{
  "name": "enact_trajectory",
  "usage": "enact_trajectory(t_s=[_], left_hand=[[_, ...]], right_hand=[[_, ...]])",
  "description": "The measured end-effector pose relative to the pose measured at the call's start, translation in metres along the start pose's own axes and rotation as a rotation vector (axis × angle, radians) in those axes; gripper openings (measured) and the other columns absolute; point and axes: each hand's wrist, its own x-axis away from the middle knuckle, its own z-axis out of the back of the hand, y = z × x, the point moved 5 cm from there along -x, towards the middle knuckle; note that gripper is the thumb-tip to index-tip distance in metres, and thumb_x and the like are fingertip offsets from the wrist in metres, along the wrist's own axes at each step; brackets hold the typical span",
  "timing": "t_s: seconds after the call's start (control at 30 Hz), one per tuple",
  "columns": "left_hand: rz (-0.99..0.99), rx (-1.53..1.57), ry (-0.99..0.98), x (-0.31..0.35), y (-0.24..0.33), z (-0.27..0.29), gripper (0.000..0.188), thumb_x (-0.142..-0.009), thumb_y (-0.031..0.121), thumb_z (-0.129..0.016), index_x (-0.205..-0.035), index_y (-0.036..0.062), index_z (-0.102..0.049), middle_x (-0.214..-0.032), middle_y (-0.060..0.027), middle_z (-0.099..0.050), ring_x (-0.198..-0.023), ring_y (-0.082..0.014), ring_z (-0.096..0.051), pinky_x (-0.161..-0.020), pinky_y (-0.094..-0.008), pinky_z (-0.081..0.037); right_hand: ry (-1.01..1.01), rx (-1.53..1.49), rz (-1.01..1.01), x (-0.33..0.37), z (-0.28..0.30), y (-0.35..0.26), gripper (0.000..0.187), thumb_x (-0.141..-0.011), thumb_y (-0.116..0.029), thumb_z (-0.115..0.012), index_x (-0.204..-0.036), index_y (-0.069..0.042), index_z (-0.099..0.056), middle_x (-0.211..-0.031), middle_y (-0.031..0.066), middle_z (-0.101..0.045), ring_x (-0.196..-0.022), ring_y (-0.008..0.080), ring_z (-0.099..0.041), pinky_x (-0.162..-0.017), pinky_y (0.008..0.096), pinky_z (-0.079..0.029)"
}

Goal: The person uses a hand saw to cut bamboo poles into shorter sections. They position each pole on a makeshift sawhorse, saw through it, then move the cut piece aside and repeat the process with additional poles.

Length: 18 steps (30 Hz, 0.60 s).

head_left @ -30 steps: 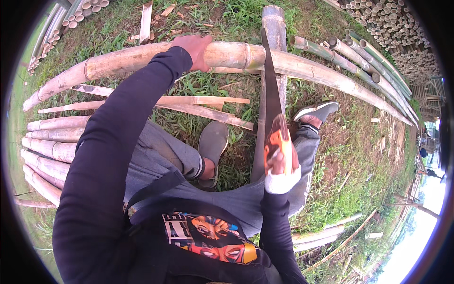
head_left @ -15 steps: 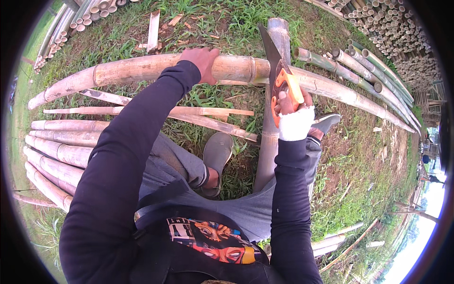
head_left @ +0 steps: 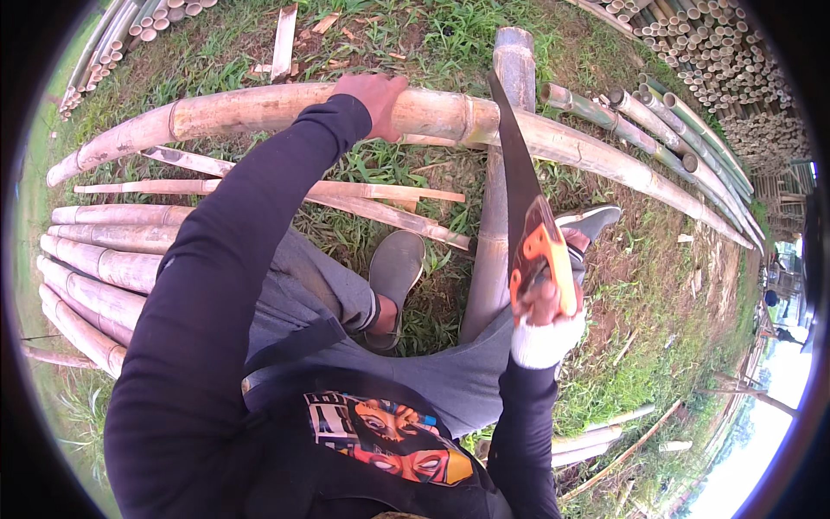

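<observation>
A long, thick bamboo pole (head_left: pixel 233 112) lies crosswise in front of me, resting over another bamboo pole (head_left: pixel 494 208) that runs away from me. My left hand (head_left: pixel 373 102) is wrapped over the top of the crosswise pole, left of one of its joints. In my right hand (head_left: pixel 545 311), which wears a white wrist covering, is the orange handle of a handsaw (head_left: pixel 525 190). The saw's dark blade points away from me, and its far end meets the crosswise pole just right of that joint. Whether the blade has cut in cannot be told.
Several bamboo poles (head_left: pixel 108 259) lie at my left, and split bamboo strips (head_left: pixel 380 192) between them and the crosswise pole. Green poles (head_left: pixel 622 134) lie at the far right, near a big stack of bamboo (head_left: pixel 718 60). My shoe (head_left: pixel 398 268) stands on the grass.
My right hand has drawn the saw back toward me, so more of the blade shows on the near side of the pole. My left hand keeps its hold.
</observation>
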Motion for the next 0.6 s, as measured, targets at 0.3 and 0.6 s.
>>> enact_trajectory(t_s=[0.3,0.6], left_hand=[[0.002,-0.007,0.004,-0.006,-0.002,-0.004,0.083,-0.068,0.047,-0.088,-0.134,0.0079,-0.056,-0.116,-0.0170,-0.069,-0.110,-0.0372,-0.069,-0.091,-0.0491,-0.056],[-0.012,-0.020,0.048,0.000,0.000,0.000,0.085,-0.069,0.048,-0.087,-0.137,0.0098,-0.053,-0.116,-0.0177,-0.069,-0.110,-0.0385,-0.069,-0.092,-0.0504,-0.056]], right_hand=[[-0.058,0.050,0.030,-0.102,-0.053,0.043,0.032,-0.099,-0.025,-0.073,-0.116,0.000,-0.061,-0.074,0.0026,-0.061,-0.061,0.0088,-0.059,-0.051,0.0252,-0.049],[0.075,0.106,0.134,-0.009,-0.002,0.027,0.034,-0.100,-0.035,-0.069,-0.099,-0.003,-0.059,-0.059,0.0042,-0.058,-0.043,0.0106,-0.054,-0.040,0.0239,-0.043]])
